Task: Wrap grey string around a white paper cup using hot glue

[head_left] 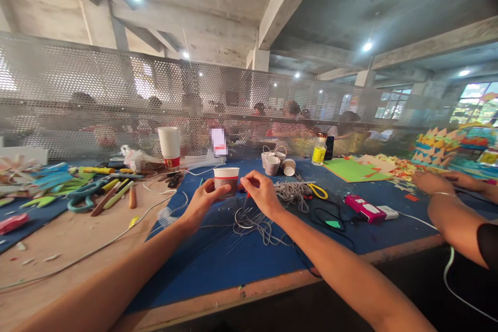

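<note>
A paper cup (226, 181) with a white rim and a red band is held upright above the blue mat, my left hand (206, 199) gripping it from the left. At its right side, my right hand (261, 192) has thumb and fingers pinched together. What those fingertips hold is too small to make out. Below and beyond them, a tangle of grey cord (291, 190) lies on the mat, with loose loops trailing toward me. Several small wrapped cups (272, 165) sit farther back, one tipped on its side.
A tall cup stack (168, 146) stands back left near scissors (83, 197) and several knives. A yellow-labelled bottle (319, 150), green sheet (356, 170) and pink box (364, 208) lie rightward. A co-worker's hands (433, 184) work far right. A perforated metal screen (241, 88) borders the back.
</note>
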Motion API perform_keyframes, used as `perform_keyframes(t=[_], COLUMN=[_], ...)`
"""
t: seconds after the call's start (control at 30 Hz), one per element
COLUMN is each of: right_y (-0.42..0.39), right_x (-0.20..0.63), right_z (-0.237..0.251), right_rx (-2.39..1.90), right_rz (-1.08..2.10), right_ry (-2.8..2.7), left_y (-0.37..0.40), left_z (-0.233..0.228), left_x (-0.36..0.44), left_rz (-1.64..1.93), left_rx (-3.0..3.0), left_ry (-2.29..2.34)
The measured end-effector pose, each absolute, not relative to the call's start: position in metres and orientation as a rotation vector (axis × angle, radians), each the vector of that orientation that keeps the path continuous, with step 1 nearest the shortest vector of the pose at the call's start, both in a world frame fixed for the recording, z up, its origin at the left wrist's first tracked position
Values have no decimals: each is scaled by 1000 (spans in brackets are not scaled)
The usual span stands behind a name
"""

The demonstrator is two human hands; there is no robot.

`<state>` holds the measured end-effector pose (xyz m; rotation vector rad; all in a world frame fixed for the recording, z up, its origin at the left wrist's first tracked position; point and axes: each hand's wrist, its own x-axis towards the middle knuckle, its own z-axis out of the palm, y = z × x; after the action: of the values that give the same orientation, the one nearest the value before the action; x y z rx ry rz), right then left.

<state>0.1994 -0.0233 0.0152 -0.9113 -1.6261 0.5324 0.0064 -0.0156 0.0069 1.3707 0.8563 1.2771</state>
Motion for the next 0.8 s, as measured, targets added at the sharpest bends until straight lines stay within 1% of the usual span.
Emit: perform_keyframes(t=[0.8], right_y=[-26], right_x=[201], right_z=[20], right_rx=[-978], right_rz=[525], right_ry=[-1652], left_y=[-18], left_z=[7], left_x=[6], left_rz=[1232], left_rx=[1359], left_ry=[786])
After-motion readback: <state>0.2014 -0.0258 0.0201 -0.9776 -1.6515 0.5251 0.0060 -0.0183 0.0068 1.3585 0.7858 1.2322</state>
